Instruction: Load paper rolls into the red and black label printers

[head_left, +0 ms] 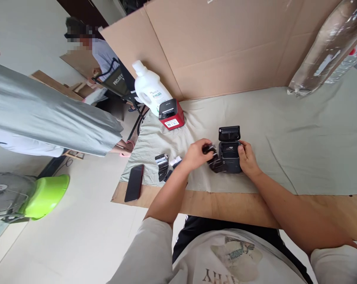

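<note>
The person's left hand (198, 154) is closed, thumb and fingers pinched on a black glossy strip (216, 163) that hangs crumpled against the left side of a black device (232, 165). The right hand (248, 159) is curled around the device's right side, thumb on top. The device sits near the table's near edge, its lid (229, 133) raised on the side facing the far edge, and its inner well exposed.

The table (219, 203) is covered by a pale grey cloth (311, 130), which leaves a bare wooden strip along the near edge. Beside the left forearm lie a small dark roll (162, 162) and a white piece (176, 161), partly hidden. A phone (134, 183) lies at the near left corner, reaching onto the wood. Towards the far left corner, a red and black box (171, 114) stands just in front of a white jug (151, 87). A cardboard panel (225, 47) rises along the far edge; a brown wrapped bundle (320, 55) leans at its right.
</note>
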A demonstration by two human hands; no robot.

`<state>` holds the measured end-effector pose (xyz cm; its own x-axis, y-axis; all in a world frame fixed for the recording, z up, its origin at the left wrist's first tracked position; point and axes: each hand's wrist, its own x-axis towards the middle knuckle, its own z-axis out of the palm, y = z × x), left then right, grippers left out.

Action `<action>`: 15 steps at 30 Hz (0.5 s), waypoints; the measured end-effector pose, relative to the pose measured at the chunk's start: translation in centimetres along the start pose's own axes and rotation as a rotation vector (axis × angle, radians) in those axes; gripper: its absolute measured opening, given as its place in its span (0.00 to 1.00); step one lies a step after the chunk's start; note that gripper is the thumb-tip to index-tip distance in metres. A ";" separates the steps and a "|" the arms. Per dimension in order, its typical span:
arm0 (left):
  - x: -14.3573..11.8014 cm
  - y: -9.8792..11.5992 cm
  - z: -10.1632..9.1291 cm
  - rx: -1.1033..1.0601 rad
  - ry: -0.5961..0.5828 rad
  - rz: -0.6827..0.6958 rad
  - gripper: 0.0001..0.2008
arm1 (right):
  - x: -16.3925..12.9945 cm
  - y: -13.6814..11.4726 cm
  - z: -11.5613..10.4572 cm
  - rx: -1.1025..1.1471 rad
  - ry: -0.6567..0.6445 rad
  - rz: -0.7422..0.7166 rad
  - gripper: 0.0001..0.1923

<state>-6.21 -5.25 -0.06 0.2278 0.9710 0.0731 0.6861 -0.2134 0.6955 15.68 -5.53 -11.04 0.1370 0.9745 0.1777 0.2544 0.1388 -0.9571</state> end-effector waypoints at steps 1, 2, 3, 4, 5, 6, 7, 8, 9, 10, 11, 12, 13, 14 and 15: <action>-0.4 -1.5 -1.2 0.045 -0.029 -0.064 0.14 | 0.0 0.0 0.0 0.004 -0.005 0.022 0.36; -0.8 -3.0 -2.3 0.111 -0.058 -0.122 0.14 | 0.0 -0.1 0.0 0.008 -0.008 0.041 0.36; -1.2 -4.5 -3.2 0.179 -0.079 -0.174 0.14 | 0.0 -0.1 0.0 0.011 -0.010 0.053 0.36; -1.5 -5.8 -3.9 0.235 -0.100 -0.213 0.14 | 0.0 -0.1 0.0 0.014 -0.011 0.059 0.37; -1.8 -6.9 -4.4 0.280 -0.120 -0.237 0.14 | 0.0 -0.1 0.0 0.019 -0.012 0.060 0.38; -2.0 -7.8 -4.7 0.310 -0.138 -0.243 0.15 | 0.0 -0.1 0.1 0.026 -0.013 0.058 0.38; -2.3 -8.5 -4.9 0.328 -0.157 -0.231 0.16 | 0.0 -0.1 0.1 0.033 -0.012 0.056 0.38; -2.6 -8.9 -5.1 0.336 -0.169 -0.208 0.16 | 0.0 0.0 0.1 0.041 -0.007 0.055 0.37; -3.0 -9.2 -5.3 0.342 -0.170 -0.184 0.16 | 0.0 0.0 0.1 0.046 -0.002 0.054 0.37; -3.3 -9.4 -5.5 0.352 -0.159 -0.169 0.16 | 0.0 0.0 0.1 0.049 0.004 0.054 0.36; -3.7 -9.6 -5.8 0.371 -0.142 -0.170 0.17 | 0.0 0.0 0.2 0.047 0.009 0.054 0.36; -4.0 -9.7 -6.1 0.406 -0.131 -0.191 0.18 | 0.0 0.1 0.2 0.041 0.013 0.053 0.36; -4.4 -9.9 -6.4 0.455 -0.135 -0.227 0.20 | 0.0 0.1 0.2 0.034 0.016 0.052 0.37; -4.6 -10.1 -6.7 0.511 -0.155 -0.267 0.21 | 0.0 0.0 0.2 0.027 0.017 0.051 0.38; -4.9 -10.2 -7.0 0.563 -0.191 -0.303 0.23 | 0.0 0.0 0.2 0.023 0.017 0.049 0.38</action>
<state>-19.12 -7.03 -2.55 0.0508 0.9717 -0.2307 0.9832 -0.0082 0.1823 15.48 -5.52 -11.11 0.1653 0.9770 0.1344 0.2250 0.0953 -0.9697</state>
